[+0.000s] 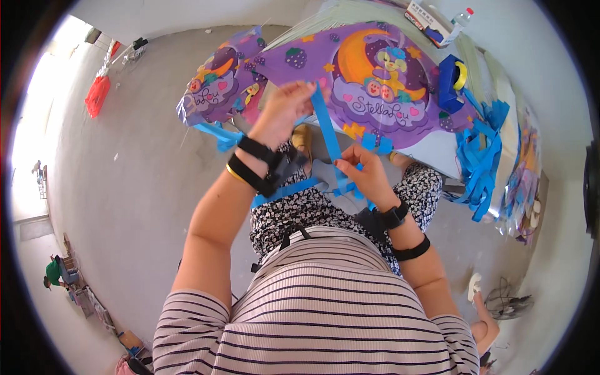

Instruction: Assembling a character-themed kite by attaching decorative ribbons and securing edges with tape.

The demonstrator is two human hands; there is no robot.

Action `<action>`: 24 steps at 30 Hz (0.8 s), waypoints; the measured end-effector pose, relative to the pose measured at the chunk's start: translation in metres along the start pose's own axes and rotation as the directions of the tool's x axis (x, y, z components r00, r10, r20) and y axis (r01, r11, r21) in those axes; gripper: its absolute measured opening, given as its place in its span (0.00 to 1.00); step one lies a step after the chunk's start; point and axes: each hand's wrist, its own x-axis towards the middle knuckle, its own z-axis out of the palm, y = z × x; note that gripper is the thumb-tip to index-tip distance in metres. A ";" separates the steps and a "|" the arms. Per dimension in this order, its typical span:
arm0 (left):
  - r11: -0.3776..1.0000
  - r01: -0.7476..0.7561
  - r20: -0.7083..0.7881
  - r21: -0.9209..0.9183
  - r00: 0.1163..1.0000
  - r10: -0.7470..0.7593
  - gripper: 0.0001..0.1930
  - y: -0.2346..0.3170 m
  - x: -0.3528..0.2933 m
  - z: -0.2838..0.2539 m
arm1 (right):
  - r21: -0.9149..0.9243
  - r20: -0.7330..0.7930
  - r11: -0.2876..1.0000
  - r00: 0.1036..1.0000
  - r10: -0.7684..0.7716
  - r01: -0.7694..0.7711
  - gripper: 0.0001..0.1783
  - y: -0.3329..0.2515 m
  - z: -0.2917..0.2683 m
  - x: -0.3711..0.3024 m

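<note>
A flat blue fabric strip (326,125) stretches slantwise between my two hands. Its upper end is pinched by my left hand (284,109), fingers closed, above the near edge of a purple printed sheet (306,62). Lower and to the right, my right hand (365,170) is closed on the strip between thumb and fingers, in front of my lap. More blue strip (290,189) lies across my patterned trousers. The purple sheet carries an orange moon and a cartoon figure, and covers much of the table. A second purple printed piece (219,84) hangs at its left end.
A blue tape dispenser (447,84) with a yellow roll sits on the table's right. Beside it hangs a heap of blue strips (481,156). A white box (431,25) and a clear bottle (462,17) stand farther back. Another person's leg (484,315) shows at lower right.
</note>
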 end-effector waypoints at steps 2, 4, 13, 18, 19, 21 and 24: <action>0.992 -0.122 -0.052 0.024 0.991 0.124 0.11 0.028 0.013 -0.010 | -0.204 -0.011 0.977 0.998 -0.069 0.065 0.06 -0.001 -0.001 0.009; 0.984 -0.180 -0.052 0.012 0.982 0.181 0.11 0.052 0.028 -0.020 | -0.224 -0.020 0.972 0.997 -0.075 0.069 0.06 0.006 -0.007 0.015; 0.933 -0.360 -0.183 0.004 0.917 0.354 0.13 0.104 0.044 -0.065 | -0.271 -0.088 0.957 0.987 -0.135 0.107 0.07 0.039 -0.009 0.052; 0.952 -0.231 -0.257 0.201 0.925 0.279 0.13 0.067 0.038 -0.104 | -0.403 0.032 0.891 0.976 -0.215 0.209 0.11 0.048 -0.013 0.070; 0.956 -0.218 -0.261 0.195 0.928 0.265 0.13 0.065 0.038 -0.109 | -0.465 -0.063 0.860 0.961 -0.269 0.210 0.11 0.052 -0.027 0.076; 0.939 -0.187 -0.289 0.289 0.918 0.272 0.14 0.060 0.040 -0.117 | -0.278 -0.228 0.960 0.969 -0.096 0.030 0.08 0.062 -0.059 0.086; 0.930 -0.146 -0.260 0.336 0.935 0.240 0.14 0.038 0.054 -0.128 | -0.255 -0.276 0.966 0.960 -0.035 -0.038 0.07 0.063 -0.088 0.098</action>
